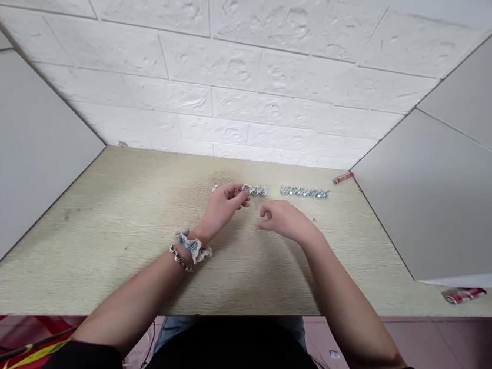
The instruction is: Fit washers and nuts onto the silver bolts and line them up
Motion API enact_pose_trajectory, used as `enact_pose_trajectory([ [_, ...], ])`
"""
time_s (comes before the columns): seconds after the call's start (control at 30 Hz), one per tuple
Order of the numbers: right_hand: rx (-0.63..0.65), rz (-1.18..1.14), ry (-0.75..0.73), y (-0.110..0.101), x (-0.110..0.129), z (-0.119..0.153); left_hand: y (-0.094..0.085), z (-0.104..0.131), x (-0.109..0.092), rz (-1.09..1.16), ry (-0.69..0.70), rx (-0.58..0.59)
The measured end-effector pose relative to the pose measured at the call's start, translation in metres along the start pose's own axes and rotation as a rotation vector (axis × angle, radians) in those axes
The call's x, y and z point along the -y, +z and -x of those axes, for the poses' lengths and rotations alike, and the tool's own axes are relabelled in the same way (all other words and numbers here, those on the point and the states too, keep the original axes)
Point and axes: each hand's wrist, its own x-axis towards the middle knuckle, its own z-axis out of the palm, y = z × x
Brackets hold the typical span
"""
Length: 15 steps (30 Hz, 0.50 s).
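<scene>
My left hand (229, 201) reaches over the table to a short row of small shiny metal pieces (258, 191). Its thumb and forefinger are closed on one small metal piece (245, 189) at the left end of that row; its exact kind is too small to make out. Another bit of metal (215, 188) shows just behind the hand. To the right lies a longer, close-set row of similar silvery pieces (304, 192). My right hand (286, 220) hovers in front of the gap between the rows, thumb and forefinger curved but apart, with nothing visible between them.
The pale wooden table (238, 268) is bounded by a white brick-patterned wall (236, 99) and side panels. A red battery (343, 178) lies at the back right corner. Another red battery (464, 295) rests near the front right edge. Red metal framework (32, 339) stands lower left.
</scene>
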Motion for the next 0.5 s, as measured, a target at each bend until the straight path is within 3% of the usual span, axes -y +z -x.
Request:
enact_pose_trajectory([
  [0.27,0.101,-0.045,-0.032,0.005,0.003,0.001,-0.005,0.001,-0.002,-0.257,0.084,-0.048],
  [0.4,0.054,-0.151,-0.065,0.001,0.001,0.001,-0.008,0.003,-0.006,-0.51,0.192,-0.067],
  [0.5,-0.064,-0.319,-0.082,-0.005,-0.001,-0.001,-0.007,0.005,-0.006,-0.647,0.271,-0.057],
])
